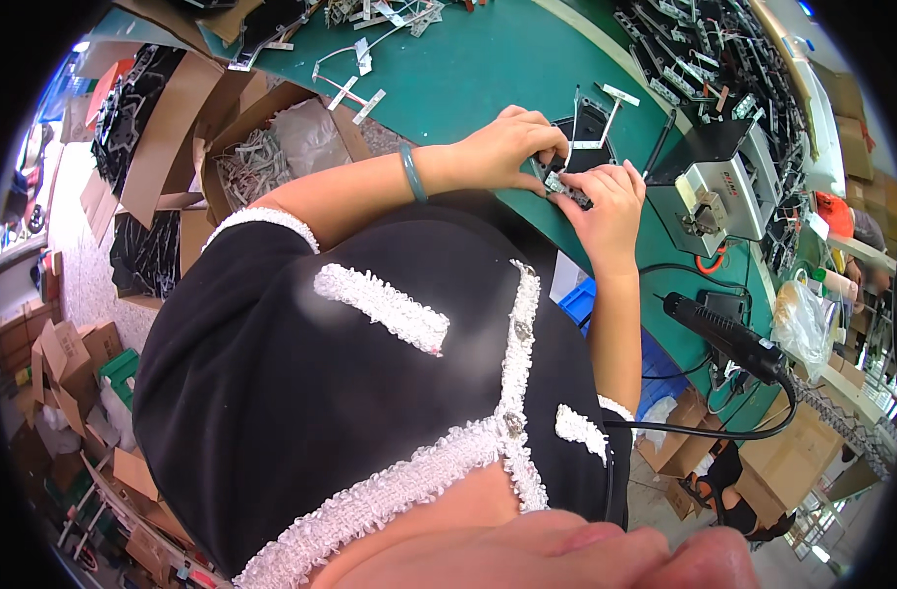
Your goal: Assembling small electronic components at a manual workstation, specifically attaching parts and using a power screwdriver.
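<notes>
Both hands meet over the near side of the green table. A black plastic frame (590,120) lies there, with white strips (620,94) on thin wires joined to it. My left hand (515,149), closed, pinches the frame's near end from the left. From the right, my right hand (606,204) is closed on the same end, thumb and fingers around a small grey-and-black piece (554,183). The fingers partly cover that piece, so its exact kind cannot be made out.
Right of my hands stands a screw feeder (715,191), with a slim black tool (659,143) beside it. A corded electric screwdriver (728,339) is nearer me. Black parts heap (679,59) at the far right. Wired white strips (355,93) hang over the table's left edge, above an open carton (211,162).
</notes>
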Available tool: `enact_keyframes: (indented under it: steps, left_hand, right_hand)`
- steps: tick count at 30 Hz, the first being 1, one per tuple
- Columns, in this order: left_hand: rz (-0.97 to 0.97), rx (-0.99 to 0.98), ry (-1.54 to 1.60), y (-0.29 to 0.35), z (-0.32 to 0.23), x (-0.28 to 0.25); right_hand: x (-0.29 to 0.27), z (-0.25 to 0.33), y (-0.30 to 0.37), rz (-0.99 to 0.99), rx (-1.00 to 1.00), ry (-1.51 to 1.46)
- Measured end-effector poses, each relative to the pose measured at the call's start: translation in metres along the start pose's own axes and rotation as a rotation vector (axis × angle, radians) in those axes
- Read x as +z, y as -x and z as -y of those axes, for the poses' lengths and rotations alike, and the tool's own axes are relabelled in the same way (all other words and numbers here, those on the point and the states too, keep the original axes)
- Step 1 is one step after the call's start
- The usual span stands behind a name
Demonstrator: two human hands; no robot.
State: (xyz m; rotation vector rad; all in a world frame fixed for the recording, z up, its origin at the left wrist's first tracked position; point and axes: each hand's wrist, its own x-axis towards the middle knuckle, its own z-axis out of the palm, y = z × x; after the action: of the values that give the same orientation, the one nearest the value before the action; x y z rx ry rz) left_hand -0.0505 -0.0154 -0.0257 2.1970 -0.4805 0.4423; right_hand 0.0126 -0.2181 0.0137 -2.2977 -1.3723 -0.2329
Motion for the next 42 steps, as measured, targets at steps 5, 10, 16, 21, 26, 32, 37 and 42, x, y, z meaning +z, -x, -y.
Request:
enact_keyframes:
  steps: [5,10,16,21,26,32,37,42]
  left_hand:
    - [0.029,-0.036,0.067,-0.001,0.003,0.0]
    - [0.034,-0.061,0.088,-0.002,0.002,0.0]
    - [0.056,-0.055,0.069,-0.006,0.003,0.0]
    - [0.036,0.006,0.078,-0.005,0.005,0.001]
    - [0.07,-0.01,0.027,-0.005,0.004,-0.001]
    - [0.093,0.014,0.022,-0.007,0.004,-0.001]
    - [0.1,0.005,0.005,-0.006,0.004,0.0]
    - [0.092,0.017,0.016,-0.005,0.003,-0.001]
  right_hand:
    - [0.001,-0.002,0.0,0.01,-0.012,0.027]
    - [-0.003,-0.002,-0.004,0.057,0.019,0.01]
    - [0.002,-0.002,0.001,0.073,0.03,-0.013]
    - [0.013,0.002,0.018,-0.119,0.016,0.059]
    - [0.009,0.0,0.022,-0.114,0.088,-0.026]
    - [0.0,-0.005,0.014,-0.081,-0.059,0.061]
    - [-0.015,0.003,-0.001,0.043,-0.135,0.126]
    - [-0.014,0.002,-0.002,0.101,-0.099,0.092]
